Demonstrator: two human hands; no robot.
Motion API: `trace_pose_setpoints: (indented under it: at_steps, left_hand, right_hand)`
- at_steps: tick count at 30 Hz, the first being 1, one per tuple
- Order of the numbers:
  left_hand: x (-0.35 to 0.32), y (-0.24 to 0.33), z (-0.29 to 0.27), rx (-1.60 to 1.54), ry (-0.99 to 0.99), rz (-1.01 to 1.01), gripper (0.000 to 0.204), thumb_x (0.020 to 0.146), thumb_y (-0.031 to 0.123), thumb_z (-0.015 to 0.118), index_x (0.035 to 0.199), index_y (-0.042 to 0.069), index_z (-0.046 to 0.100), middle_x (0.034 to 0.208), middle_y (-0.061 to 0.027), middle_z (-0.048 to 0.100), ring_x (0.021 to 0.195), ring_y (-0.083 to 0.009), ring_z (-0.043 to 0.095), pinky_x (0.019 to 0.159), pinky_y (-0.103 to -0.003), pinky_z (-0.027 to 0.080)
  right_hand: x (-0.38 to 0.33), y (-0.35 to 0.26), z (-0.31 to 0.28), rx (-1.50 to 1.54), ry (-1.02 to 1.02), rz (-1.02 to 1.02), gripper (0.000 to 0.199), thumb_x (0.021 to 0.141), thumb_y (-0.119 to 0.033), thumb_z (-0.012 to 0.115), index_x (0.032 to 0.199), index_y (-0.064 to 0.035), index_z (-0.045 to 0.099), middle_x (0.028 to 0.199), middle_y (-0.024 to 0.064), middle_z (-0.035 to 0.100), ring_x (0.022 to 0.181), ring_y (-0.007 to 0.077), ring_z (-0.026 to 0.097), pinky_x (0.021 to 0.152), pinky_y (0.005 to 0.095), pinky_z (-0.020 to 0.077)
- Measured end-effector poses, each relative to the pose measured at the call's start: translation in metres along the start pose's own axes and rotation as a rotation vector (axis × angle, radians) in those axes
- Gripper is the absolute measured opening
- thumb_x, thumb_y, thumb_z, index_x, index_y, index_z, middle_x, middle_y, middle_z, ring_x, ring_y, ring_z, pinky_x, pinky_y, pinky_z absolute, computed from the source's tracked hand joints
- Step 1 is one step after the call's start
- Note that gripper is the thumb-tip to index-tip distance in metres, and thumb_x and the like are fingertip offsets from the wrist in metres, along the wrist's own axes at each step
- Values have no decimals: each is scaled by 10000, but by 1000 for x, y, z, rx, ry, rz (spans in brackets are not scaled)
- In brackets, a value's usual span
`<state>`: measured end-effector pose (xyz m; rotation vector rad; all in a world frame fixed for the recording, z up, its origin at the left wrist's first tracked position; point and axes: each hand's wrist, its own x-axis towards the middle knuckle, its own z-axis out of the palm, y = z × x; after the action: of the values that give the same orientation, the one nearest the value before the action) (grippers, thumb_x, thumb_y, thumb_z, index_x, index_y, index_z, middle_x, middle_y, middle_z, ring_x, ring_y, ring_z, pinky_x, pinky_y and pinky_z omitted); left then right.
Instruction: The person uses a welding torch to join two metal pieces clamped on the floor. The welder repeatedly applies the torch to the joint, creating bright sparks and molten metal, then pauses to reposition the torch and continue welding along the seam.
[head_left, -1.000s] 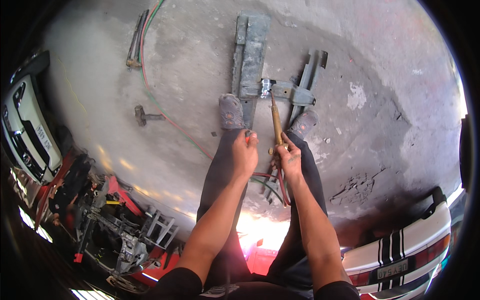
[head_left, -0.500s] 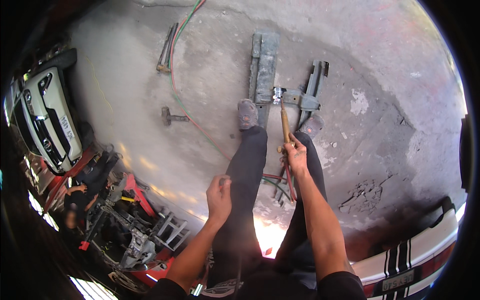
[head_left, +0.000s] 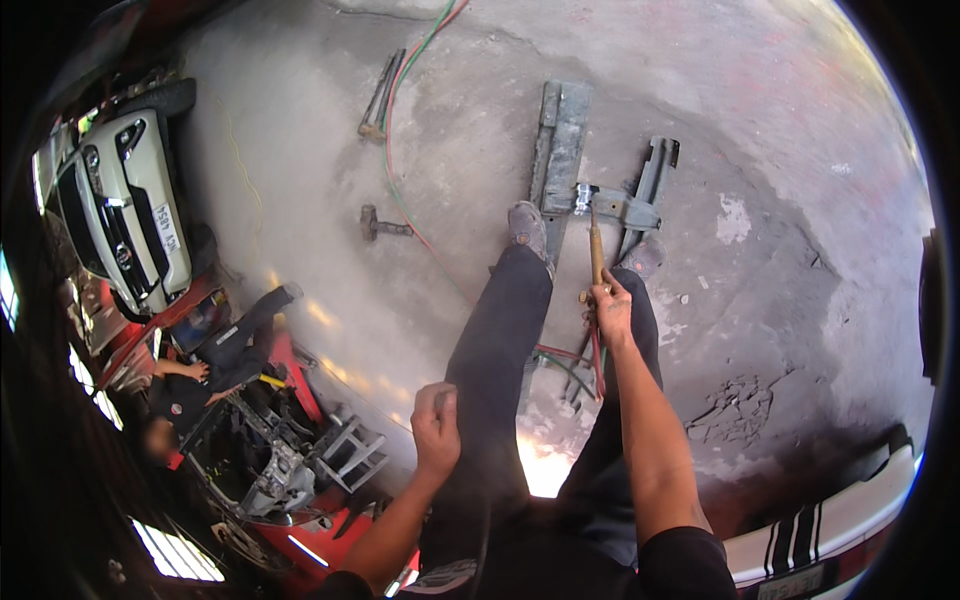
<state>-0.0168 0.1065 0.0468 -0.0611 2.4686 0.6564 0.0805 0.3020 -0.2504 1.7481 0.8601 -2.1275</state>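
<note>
My right hand (head_left: pixel 612 308) is closed round a brass gas torch (head_left: pixel 597 250), whose thin tip points away from me. That tip is close to the bright bare patch (head_left: pixel 583 198) on the grey metal cross-piece (head_left: pixel 608 205); whether they touch I cannot tell. The cross-piece runs between a long grey metal beam (head_left: pixel 562 140) and a narrower rail (head_left: pixel 653 180), all lying on the concrete floor. Over my left thigh, my left hand (head_left: pixel 436 425) is curled shut, and its fingers hide whatever may be inside. My shoes (head_left: pixel 528 228) are beside the metal parts.
Red and green hoses (head_left: pixel 392 165) cross the floor. A hammer (head_left: pixel 382 224) and long metal tools (head_left: pixel 383 95) lie to the left. Beyond are a white vehicle (head_left: pixel 140 210), a person (head_left: pixel 235 350) by dismantled parts, and a grey step frame (head_left: pixel 350 455). A striped white car (head_left: pixel 830 520) stands right.
The view has shifted, so the floor items appear farther right. My right hand keeps hold of the torch near the same patch. The person at left has changed posture.
</note>
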Motion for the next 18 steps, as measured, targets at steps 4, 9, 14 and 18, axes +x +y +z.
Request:
trace_pose_setpoints:
  at_steps: [4,9,14,18]
  left_hand:
    - [0,7,-1,-48,-26,-26,191,1059,117,544,1110,-44,633,1053,-152,656,912,-233,650,805,-330,540]
    - [9,-4,16,-34,-67,-54,198,1062,139,555,1119,-31,640,1068,-158,651,955,-248,653,821,-348,542]
    - [40,-6,17,44,-84,-3,203,1053,163,571,1116,-15,647,1077,-167,652,970,-300,644,805,-386,534]
    - [62,-15,15,3,-138,-1,206,1051,170,575,1098,-18,647,1032,-165,656,927,-294,639,800,-384,527]
  right_hand:
    - [-7,-9,-1,10,-19,5,691,903,-91,560,1563,38,400,787,111,660,503,174,592,425,329,501]
    - [-10,-7,8,2,-5,24,661,916,-99,574,1550,20,433,786,96,649,508,170,587,444,330,511]
    - [-7,-13,13,15,67,14,608,927,-107,598,1518,-2,504,783,79,638,498,158,574,437,315,502]
    - [-3,-11,17,37,80,22,620,922,-104,597,1524,4,492,789,85,656,490,157,574,435,315,502]
